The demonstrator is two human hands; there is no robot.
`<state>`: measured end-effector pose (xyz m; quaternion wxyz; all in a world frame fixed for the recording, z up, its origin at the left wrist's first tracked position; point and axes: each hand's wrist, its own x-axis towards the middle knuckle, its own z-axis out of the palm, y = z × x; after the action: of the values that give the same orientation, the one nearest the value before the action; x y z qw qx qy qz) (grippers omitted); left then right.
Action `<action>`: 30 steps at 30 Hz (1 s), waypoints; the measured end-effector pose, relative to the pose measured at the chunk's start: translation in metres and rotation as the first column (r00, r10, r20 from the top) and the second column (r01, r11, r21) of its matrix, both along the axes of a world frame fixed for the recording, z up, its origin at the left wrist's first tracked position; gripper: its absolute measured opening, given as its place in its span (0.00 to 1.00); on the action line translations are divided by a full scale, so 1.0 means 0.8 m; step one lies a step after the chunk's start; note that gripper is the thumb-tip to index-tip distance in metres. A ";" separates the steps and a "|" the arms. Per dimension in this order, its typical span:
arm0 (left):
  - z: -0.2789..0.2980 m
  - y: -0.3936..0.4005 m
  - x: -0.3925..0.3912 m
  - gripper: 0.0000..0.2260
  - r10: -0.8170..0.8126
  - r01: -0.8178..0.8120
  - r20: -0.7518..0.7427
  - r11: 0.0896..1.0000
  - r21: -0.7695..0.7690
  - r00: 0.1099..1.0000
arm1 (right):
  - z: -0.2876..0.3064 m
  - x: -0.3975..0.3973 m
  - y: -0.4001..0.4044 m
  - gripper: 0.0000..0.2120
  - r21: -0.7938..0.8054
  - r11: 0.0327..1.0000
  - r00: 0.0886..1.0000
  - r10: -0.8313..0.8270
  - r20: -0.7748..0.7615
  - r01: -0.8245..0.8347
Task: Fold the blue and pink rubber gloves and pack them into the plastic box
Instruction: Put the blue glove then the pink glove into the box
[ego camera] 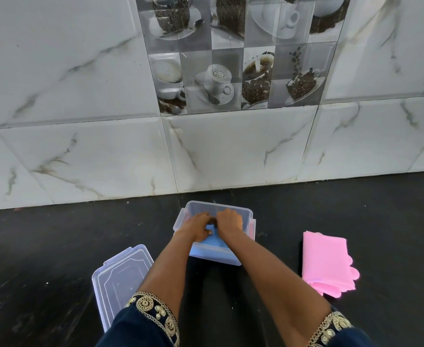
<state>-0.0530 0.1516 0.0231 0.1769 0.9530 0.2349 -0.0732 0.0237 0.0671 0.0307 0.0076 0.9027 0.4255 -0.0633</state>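
On a black countertop (55, 246) below a marbled tile wall, the folded blue rubber glove (216, 242) is pressed into the clear plastic box (246, 211) by the left hand (198, 225) and right hand (229, 221), fingers curled on it, while the folded pink rubber glove (327, 261) lies unpacked right of the box and the clear lid (120, 274) left of it.

Plastic box (246, 212): clear, smooth, faintly glossy plastic with a bluish tint; its separate lid (117, 276) is the same translucent plastic with moulded ridges. Blue glove (216, 242) inside the box: matt, smooth rubber; pink gloves (325, 261): matt rubber with a fine textured face, folded flat. Counter (55, 246): black polished stone, speckled and dully reflective; wall tiles (231, 151): glossy glazed ceramic with grey marble veining, some printed with coffee cups (218, 78); sleeves (153, 311): dark navy cloth edged with raised gold thread embroidery.
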 end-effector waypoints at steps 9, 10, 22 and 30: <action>0.005 -0.009 0.003 0.14 0.043 -0.043 0.011 0.998 0.049 0.999 | 0.003 -0.008 -0.006 0.11 0.075 0.997 1.000 -0.019 -0.013 0.020; 0.010 -0.012 0.005 0.13 0.047 -0.048 0.017 0.996 0.081 0.999 | 0.005 -0.009 -0.006 0.10 0.092 0.995 0.999 -0.024 -0.021 0.026; 0.074 -0.061 0.037 0.04 -0.020 -0.010 0.182 0.986 0.165 0.983 | 0.035 -0.008 -0.054 0.07 0.383 0.887 0.966 -0.216 -0.146 0.256; 0.094 -0.123 0.066 0.08 0.031 -0.061 0.396 0.996 0.064 0.918 | 0.060 0.018 -0.109 0.10 0.516 0.678 0.852 -0.419 -0.314 0.523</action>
<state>-0.0004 0.0531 0.0981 0.1866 0.9484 0.2194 0.1331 0.0379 -0.0204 0.0785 -0.3226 0.9302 0.1751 -0.0060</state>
